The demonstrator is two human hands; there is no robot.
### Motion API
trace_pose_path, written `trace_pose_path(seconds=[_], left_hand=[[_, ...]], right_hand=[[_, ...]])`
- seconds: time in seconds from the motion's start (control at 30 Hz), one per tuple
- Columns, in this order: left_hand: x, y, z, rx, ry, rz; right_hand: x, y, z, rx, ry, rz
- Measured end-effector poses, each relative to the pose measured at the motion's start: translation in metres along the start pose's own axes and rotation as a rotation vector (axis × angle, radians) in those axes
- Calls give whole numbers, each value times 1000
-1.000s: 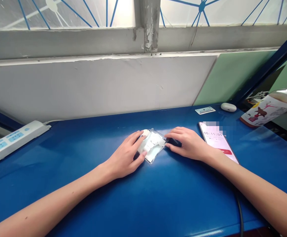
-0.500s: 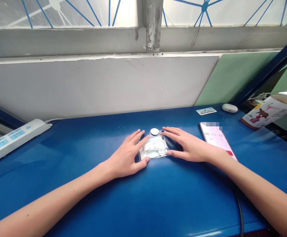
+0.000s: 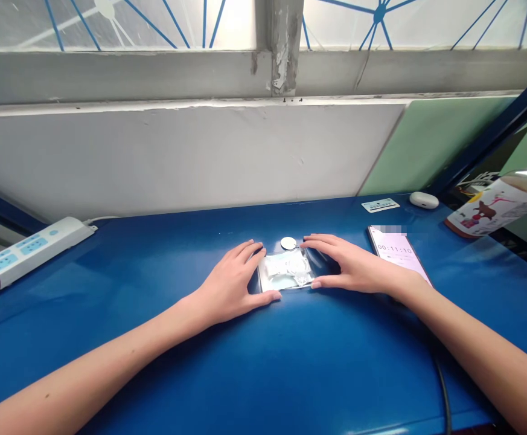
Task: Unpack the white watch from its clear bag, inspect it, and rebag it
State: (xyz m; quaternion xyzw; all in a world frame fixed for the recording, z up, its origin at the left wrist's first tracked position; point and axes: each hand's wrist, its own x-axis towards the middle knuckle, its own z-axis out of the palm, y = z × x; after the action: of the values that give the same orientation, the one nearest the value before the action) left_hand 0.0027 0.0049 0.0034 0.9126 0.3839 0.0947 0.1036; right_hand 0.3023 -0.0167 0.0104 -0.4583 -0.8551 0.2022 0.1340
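Observation:
A small clear plastic bag (image 3: 285, 270) with white contents lies flat on the blue table (image 3: 263, 362). Looped, pale shapes show through the plastic, too small to name for certain. Just beyond its far edge is a white round disc (image 3: 288, 243). My left hand (image 3: 236, 278) rests at the bag's left side, fingers stretched and thumb along the near edge. On the other side, my right hand (image 3: 344, 263) has its fingertips close to the disc and its thumb at the bag's near right corner. Both hands have fingers and thumb apart.
A phone (image 3: 399, 251) showing a timer lies beyond my right wrist. Behind it are a card (image 3: 380, 205) and a white earbud case (image 3: 424, 200). A bottle (image 3: 494, 205) leans at the right. A power strip (image 3: 32, 257) lies at the left; a dark cable (image 3: 442, 386) runs near my right forearm.
My left hand's fingers have drawn back from over the bag to its left edge. The whole view has shifted slightly. My right hand stays beside the bag.

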Motion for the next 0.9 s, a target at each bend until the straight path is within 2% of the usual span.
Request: trace_pose_path(seconds=[0.1, 0.23, 0.47, 0.9], left_hand=[[5, -7, -5, -9, 13, 69], [8, -13, -4, -13, 89, 125], [6, -11, -2, -42, 135, 127], [7, -8, -2, -48, 137, 101]], right_hand=[[0, 1, 0, 17, 1, 5], [0, 1, 0, 22, 1, 6], [-2, 3, 0, 9, -11, 7], [-4, 7, -4, -47, -60, 29]])
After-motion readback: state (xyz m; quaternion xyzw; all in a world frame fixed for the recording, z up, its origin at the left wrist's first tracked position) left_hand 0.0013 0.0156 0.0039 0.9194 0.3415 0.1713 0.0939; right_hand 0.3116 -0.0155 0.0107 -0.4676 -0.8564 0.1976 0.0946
